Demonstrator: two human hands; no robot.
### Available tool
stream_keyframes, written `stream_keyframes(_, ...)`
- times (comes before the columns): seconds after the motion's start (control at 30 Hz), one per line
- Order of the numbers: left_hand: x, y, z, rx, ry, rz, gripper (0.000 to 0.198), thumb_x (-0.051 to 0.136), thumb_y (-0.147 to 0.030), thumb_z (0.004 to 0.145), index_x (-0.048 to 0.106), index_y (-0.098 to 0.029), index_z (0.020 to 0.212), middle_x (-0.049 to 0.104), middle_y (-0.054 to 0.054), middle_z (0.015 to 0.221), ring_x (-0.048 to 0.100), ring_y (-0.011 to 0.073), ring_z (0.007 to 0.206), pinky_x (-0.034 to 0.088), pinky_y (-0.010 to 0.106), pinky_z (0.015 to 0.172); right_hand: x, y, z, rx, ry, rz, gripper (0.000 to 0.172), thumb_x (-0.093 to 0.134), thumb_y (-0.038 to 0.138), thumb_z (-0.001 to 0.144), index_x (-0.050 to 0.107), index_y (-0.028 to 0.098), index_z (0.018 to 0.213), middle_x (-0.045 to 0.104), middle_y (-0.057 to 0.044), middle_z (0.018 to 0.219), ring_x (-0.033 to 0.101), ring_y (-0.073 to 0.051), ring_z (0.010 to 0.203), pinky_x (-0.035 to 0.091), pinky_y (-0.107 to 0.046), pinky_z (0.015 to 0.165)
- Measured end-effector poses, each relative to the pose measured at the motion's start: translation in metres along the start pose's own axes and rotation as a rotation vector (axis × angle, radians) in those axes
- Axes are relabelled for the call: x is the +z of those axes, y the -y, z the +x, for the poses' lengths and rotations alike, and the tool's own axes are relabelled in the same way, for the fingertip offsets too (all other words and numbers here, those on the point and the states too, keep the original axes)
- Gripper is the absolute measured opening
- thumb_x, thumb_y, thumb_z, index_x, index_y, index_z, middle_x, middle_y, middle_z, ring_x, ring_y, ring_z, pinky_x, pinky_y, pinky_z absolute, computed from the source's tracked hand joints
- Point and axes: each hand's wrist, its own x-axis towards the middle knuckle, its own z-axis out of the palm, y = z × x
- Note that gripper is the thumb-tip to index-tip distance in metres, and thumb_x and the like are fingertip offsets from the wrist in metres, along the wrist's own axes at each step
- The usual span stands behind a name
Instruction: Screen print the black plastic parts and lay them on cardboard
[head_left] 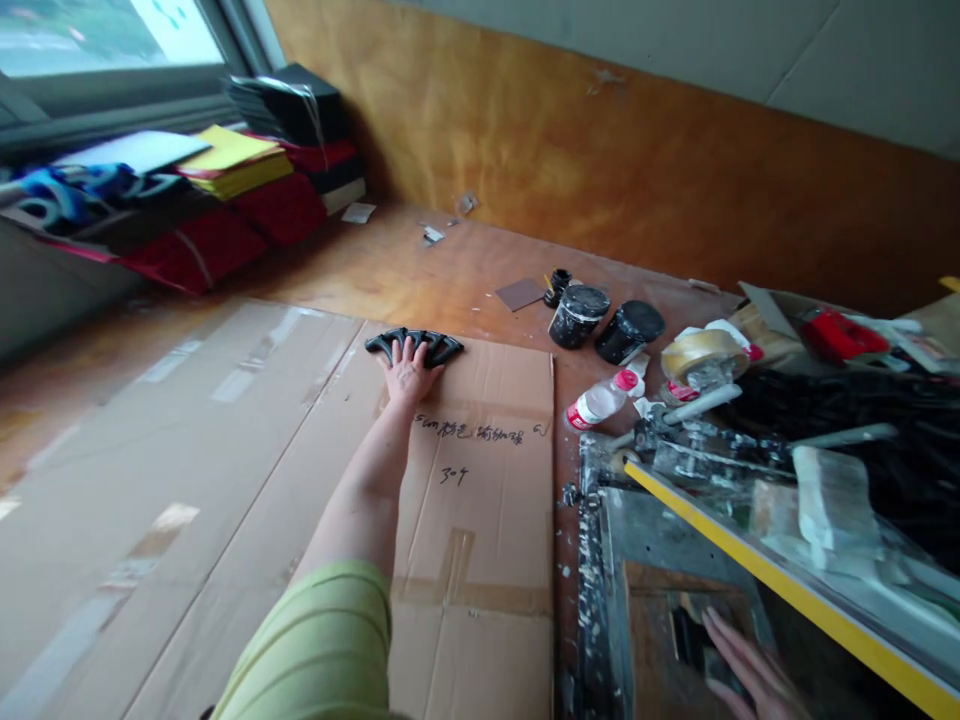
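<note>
My left hand (pixel 409 371) reaches far forward and lies on a black curved, fan-shaped piece (pixel 414 346) at the far edge of a flattened cardboard sheet (pixel 480 500). Its fingers are spread over the piece, pressing down on it rather than wrapping it. My right hand (pixel 750 670) is at the bottom right, fingers stretched out flat on the stained base inside a screen-printing frame (pixel 600 560), next to a small dark piece (pixel 688 640). Handwriting in black marker is on the cardboard below my left hand.
Two black ink jars (pixel 577 315) (pixel 630 330), a plastic bottle (pixel 600 402) and a tape roll (pixel 701 350) stand right of the cardboard. A yellow-edged printing screen (pixel 787 590) angles across the right. Red, yellow and black stacks (pixel 232 190) sit under the window. A wood wall runs behind.
</note>
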Motion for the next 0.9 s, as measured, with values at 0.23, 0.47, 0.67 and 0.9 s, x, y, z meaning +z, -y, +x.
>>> stream_keyframes(0.23,0.01,-0.024,-0.093,-0.115,-0.135,-0.199,0.078,0.058,-0.047,0.091,0.031,-0.008,0.152,0.02,0.024,0.162,0.012,0.0405,0.15,0.012,0.061,0.119,-0.008,0.022,0.007,0.23,0.156,0.056,0.047,0.047,0.036,0.094,0.058,0.025,0.139,0.059,-0.005,0.14,0.061,-0.026,0.122,0.05,-0.043,0.106)
stream_keyframes(0.47,-0.012,-0.09,-0.205,-0.264,-0.034,-0.41,0.067,0.063,-0.041,0.084,0.049,-0.004,0.138,0.037,0.027,0.154,0.026,0.0356,0.148,0.019,0.052,0.121,-0.019,0.026,0.021,0.148,0.144,0.155,0.06,0.055,0.024,0.089,0.046,0.03,0.148,0.06,-0.007,0.14,0.059,-0.027,0.124,0.043,-0.048,0.11)
stream_keyframes(0.67,-0.094,-0.201,-0.271,-0.375,0.027,-1.078,0.058,0.057,-0.052,0.088,0.055,-0.013,0.131,0.072,0.012,0.1,0.069,0.02,0.092,0.054,0.035,0.086,-0.029,0.016,0.032,-0.077,0.151,0.183,0.069,0.066,0.024,0.087,0.04,0.027,0.151,0.047,-0.01,0.151,0.047,-0.028,0.136,0.035,-0.052,0.114)
stream_keyframes(0.9,-0.208,-0.348,-0.299,-0.016,0.022,-1.442,0.051,0.046,-0.066,0.091,0.064,-0.018,0.098,0.044,-0.006,0.047,0.042,0.0083,0.039,0.042,0.021,0.046,-0.021,0.015,0.027,-0.513,0.226,0.294,0.067,0.072,0.04,0.085,0.049,0.02,0.145,0.044,-0.015,0.152,0.035,-0.029,0.145,0.02,-0.06,0.119)
